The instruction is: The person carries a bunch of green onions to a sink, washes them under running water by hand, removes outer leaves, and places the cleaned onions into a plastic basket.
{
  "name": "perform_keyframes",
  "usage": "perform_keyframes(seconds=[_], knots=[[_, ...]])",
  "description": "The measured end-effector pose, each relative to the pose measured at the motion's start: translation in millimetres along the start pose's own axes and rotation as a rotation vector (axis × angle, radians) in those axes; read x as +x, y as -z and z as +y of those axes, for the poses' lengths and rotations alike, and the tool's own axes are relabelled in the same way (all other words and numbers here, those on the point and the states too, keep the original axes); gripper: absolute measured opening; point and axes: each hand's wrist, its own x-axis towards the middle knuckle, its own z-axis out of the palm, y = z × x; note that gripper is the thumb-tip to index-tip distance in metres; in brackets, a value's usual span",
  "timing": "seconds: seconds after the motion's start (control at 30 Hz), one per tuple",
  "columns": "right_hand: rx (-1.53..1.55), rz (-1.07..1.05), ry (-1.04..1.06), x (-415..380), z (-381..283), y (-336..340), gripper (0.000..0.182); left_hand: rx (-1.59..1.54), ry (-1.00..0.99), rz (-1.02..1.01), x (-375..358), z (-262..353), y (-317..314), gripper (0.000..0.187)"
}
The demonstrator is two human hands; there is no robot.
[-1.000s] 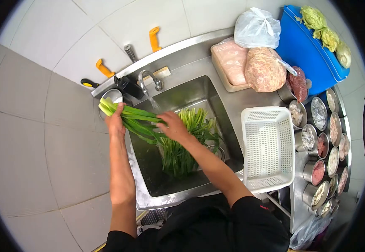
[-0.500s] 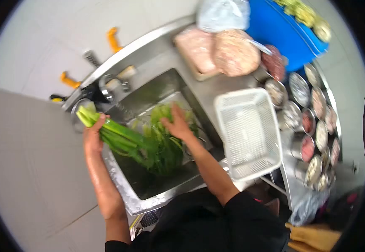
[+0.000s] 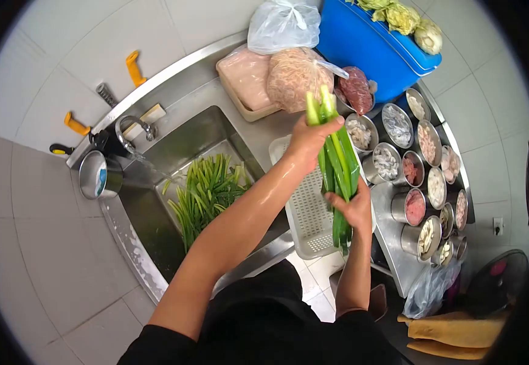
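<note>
A bunch of long, glossy leeks (image 3: 337, 159), pale at one end, is held over the white perforated basket (image 3: 311, 213). My left hand (image 3: 309, 141) is closed round the bunch close to its pale ends. Lower down, my right hand (image 3: 356, 208) wraps the leafy part, with the leaf tips hanging below it. Both forearms look wet. In the sink (image 3: 152, 234) lies a loose heap of cut green stalks (image 3: 207, 194), and water runs from the tap (image 3: 124, 135) beside it.
A metal pot (image 3: 101, 174) stands at the sink's left corner. Behind are bagged pale meat (image 3: 301, 79), a tied plastic bag (image 3: 284, 27) and a blue bin (image 3: 362, 45). Several metal containers, one holding pink food (image 3: 415, 207), crowd the right counter.
Both hands have moved right, from the sink to above the basket, carrying the leeks. The right hand has left the greens in the sink and closed on the bunch.
</note>
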Motion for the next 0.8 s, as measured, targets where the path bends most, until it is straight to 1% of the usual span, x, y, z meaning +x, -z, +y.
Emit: perform_keyframes(seconds=[0.03, 0.07, 0.1, 0.13, 0.17, 0.2, 0.23, 0.27, 0.3, 0.33, 0.37, 0.4, 0.43, 0.5, 0.53, 0.57, 0.6, 0.63, 0.7, 0.73, 0.77, 0.8], knots=[[-0.004, -0.008, -0.004, 9.4, 31.2, 1.3, 0.063, 0.176, 0.121, 0.195, 4.1, -7.4, 5.2, 0.065], [-0.042, -0.002, -0.028, 21.2, 66.8, 1.6, 0.07, 0.353, 0.248, 0.381, 7.2, -15.3, 8.8, 0.075], [-0.08, 0.01, -0.048, 27.9, 88.5, 2.6, 0.078, 0.35, 0.252, 0.373, 11.1, -28.1, 24.7, 0.075], [-0.398, 0.008, -0.06, 26.1, 95.7, 3.9, 0.093, 0.46, 0.15, 0.382, 14.2, -39.7, 52.2, 0.082], [-0.507, 0.066, -0.032, 25.5, 105.6, 4.3, 0.097, 0.572, 0.044, 0.39, 13.8, -39.2, 75.3, 0.089], [-0.614, 0.117, -0.008, 25.7, 113.8, 3.6, 0.1, 0.498, 0.028, 0.306, -1.8, -27.7, 93.3, 0.086], [-0.615, 0.102, -0.019, 23.8, 114.0, 2.2, 0.1, 0.418, 0.022, 0.237, -29.9, -14.4, 113.3, 0.084], [-0.631, 0.113, -0.062, 20.5, 108.0, 0.0, 0.095, 0.387, -0.021, 0.172, -58.0, 6.2, 126.7, 0.067], [-0.647, 0.123, -0.097, 21.9, 96.7, -4.5, 0.09, 0.378, 0.009, 0.167, -76.4, 8.6, 159.7, 0.055], [-0.646, 0.095, -0.091, 22.9, 80.4, -12.4, 0.09, 0.328, 0.055, 0.235, -98.2, 9.9, 190.1, 0.053], [-0.708, 0.176, -0.005, 21.4, 60.2, -25.3, 0.08, 0.275, 0.093, 0.313, -121.6, 10.1, 222.3, 0.051], [-0.761, 0.252, 0.081, 19.1, 43.2, -42.4, 0.069, 0.226, 0.154, 0.478, -143.1, 3.7, 260.5, 0.05], [-0.752, 0.208, 0.09, 16.4, 28.7, -64.9, 0.069, 0.169, 0.216, 0.64, -165.5, -7.4, 299.6, 0.049], [-0.372, 0.086, 0.166, 11.3, 1.2, -125.2, 0.048, 0.252, 0.289, 0.904, -212.9, -32.4, 364.8, 0.047], [-0.133, -0.004, 0.134, 8.5, -9.9, -169.3, 0.035, 0.198, 0.3, 0.956, -234.6, -39.9, 385.5, 0.045], [-0.074, -0.134, 0.098, 7.1, 15.6, -206.0, 0.031, 0.144, 0.314, 1.002, -252.9, -46.7, 398.7, 0.043], [-0.03, -0.237, 0.012, 9.5, 28.3, -243.8, 0.025, 0.129, 0.328, 1.011, -267.4, -52.3, 405.4, 0.043], [-0.08, -0.345, -0.123, 14.9, 61.4, -279.8, 0.024, 0.08, 0.35, 1.012, -279.7, -56.2, 411.9, 0.041], [-0.372, -0.439, -0.232, 29.7, 177.0, -342.2, 0.028, 0.028, 0.382, 1.01, -300.2, -60.4, 420.1, 0.039], [-0.438, -0.372, -0.335, 41.6, 237.6, -363.8, 0.028, 0.006, 0.41, 1.012, -305.1, -61.0, 418.4, 0.039], [-0.504, -0.303, -0.433, 57.7, 277.5, -378.4, 0.029, -0.016, 0.433, 1.012, -307.9, -60.2, 417.7, 0.039], [-0.556, -0.226, -0.512, 78.7, 287.2, -390.8, 0.028, -0.021, 0.428, 1.007, -309.3, -59.1, 419.4, 0.039]])
